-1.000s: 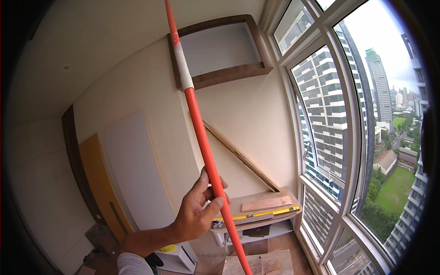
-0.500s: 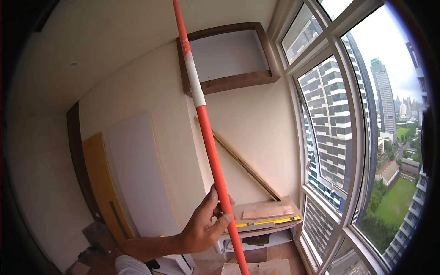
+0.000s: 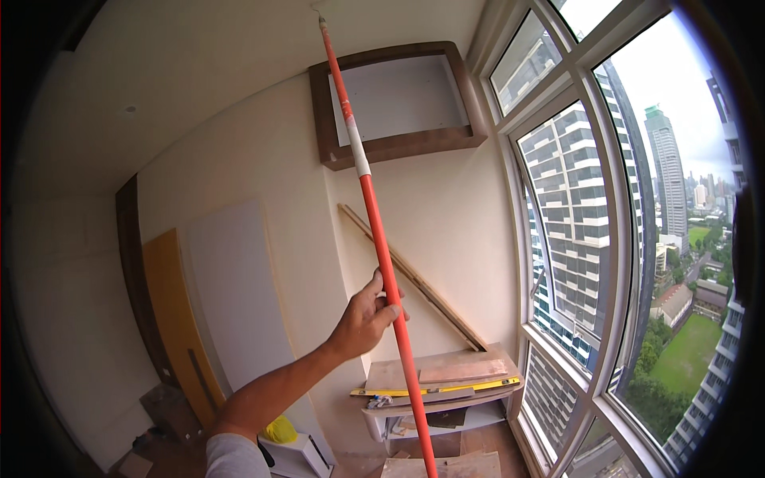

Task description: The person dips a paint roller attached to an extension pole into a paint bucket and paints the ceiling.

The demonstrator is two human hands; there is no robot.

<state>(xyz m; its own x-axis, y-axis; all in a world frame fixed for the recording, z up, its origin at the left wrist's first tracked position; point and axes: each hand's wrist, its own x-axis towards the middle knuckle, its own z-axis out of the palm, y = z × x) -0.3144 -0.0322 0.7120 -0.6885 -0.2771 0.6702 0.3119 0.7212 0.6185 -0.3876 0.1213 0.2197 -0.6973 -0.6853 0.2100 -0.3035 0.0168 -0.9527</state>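
Note:
My left hand (image 3: 370, 317) is closed around a long red pole (image 3: 406, 358) with a white band along its upper part, held upright and leaning slightly left at the top. At the pole's upper end a metal fitting with a thin bent wire (image 3: 319, 14) shows against the ceiling (image 3: 199, 88); whether it touches is unclear. Behind the pole hangs an open brown-framed wall cabinet (image 3: 398, 99). My right hand is out of view.
Boards and a yellow level (image 3: 454, 389) lie on a low shelf (image 3: 386, 410). Wooden strips (image 3: 434, 291) lean on the wall. Tall windows (image 3: 606, 207) line the right. Yellow and white panels (image 3: 163, 287) stand left, with a white unit (image 3: 307, 458) at lower left.
My left hand and forearm have risen, and the pole's upper tip, earlier cut off at the top edge, now shows. The room has shifted slightly down and right in view.

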